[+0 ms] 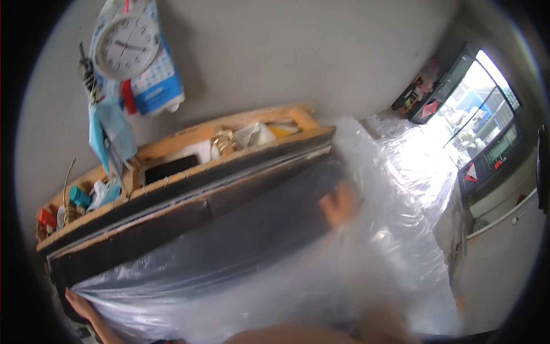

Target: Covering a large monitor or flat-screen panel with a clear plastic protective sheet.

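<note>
Below a numeral-dialled clock [126, 47], the left hand [81, 305] pinches plastic sheeting [189, 295], the right hand [339, 204] too blurred to tell its grip.

Clock [126, 47] above the trough [189, 137] (plastic sheet [229, 298] before it)

One left hand [83, 307], one right hand [340, 205], at least one plastic sheet [195, 298], one clock [127, 47], one wooden tray [186, 136], one blue-patterned bag [159, 97].

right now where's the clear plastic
In the head view, the clear plastic spreads across the lower middle, running right from your left hand over part of the dark panel below the wooden tray.
</note>
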The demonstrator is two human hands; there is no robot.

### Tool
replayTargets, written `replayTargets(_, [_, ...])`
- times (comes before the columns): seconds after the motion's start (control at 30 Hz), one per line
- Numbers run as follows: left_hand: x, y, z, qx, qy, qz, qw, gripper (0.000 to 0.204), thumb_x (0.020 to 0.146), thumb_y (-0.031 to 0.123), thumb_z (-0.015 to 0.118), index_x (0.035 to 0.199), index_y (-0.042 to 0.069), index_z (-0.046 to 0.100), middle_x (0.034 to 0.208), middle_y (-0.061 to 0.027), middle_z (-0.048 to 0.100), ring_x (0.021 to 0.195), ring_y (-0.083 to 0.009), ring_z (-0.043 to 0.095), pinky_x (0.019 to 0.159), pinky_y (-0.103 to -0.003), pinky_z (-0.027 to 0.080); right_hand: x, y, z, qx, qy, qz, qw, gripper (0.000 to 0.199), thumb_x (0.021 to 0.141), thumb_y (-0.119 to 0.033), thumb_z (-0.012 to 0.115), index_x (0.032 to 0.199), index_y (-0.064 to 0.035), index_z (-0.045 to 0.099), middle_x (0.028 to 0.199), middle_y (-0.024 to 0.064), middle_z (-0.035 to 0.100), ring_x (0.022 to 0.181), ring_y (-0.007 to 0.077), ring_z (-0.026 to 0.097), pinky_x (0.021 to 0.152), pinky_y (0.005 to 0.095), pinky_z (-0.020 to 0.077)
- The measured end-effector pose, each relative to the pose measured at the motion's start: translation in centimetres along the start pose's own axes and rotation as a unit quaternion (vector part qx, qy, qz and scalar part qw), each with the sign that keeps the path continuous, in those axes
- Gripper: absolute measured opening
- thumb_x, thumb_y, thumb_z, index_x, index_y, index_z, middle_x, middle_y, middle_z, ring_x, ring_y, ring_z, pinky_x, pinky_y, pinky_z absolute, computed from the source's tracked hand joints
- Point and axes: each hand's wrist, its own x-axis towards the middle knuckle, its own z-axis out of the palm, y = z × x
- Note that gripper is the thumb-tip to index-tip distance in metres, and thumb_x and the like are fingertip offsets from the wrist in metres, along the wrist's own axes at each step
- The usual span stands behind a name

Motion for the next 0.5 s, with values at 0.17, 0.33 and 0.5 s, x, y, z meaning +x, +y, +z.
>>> replayTargets(0.17, [1.4,20.9,-11.5,-0.381,-0.004,-0.21,0.9,0.028,0.088,0.023,0.047,0.1,0.002,0.062,0.097,-0.0094,0.06,0.091,-0.0195,0.055,0.085,-0.03,0.04,4.8,8.5,2.4,-0.111,0.131,-0.062,0.983,0.039,0.084,-0.02,0.049,0.118,-0.0014,0.047,0.115,0.0178,0.052,0.107,0.0353,0.048,0.093,0.042,0.0366])
replayTargets(0.33, [1.7,20.7,-13.1,-0.493,0.022,-0.281,0.823,0.029,0.086,0.023,0.052,0.063,0.006,0.048,0.059,0.0053,0.037,0.055,-0.0054,0.034,0.048,-0.023,0.029,-5.2,-25.6,-10.4,0.605,-0.155,-0.251,0.74,0.036,0.086,-0.025,0.051,0.109,0.0027,0.052,0.107,0.0147,0.055,0.102,0.0235,0.051,0.084,0.0339,0.0428])
replayTargets(0.5, [-0.1,17.8,-11.2,-0.599,0.013,-0.285,0.748,0.029,0.09,0.02,0.048,0.064,0.007,0.046,0.058,0.0077,0.034,0.053,-0.0014,0.029,0.046,-0.02,0.023,-18.6,-35.9,-5.7,0.276,-0.155,-0.712,0.627,0.026,0.082,-0.024,0.056,0.093,-0.0006,0.06,0.112,0.0126,0.054,0.102,0.0256,0.053,0.088,0.0441,0.0389])
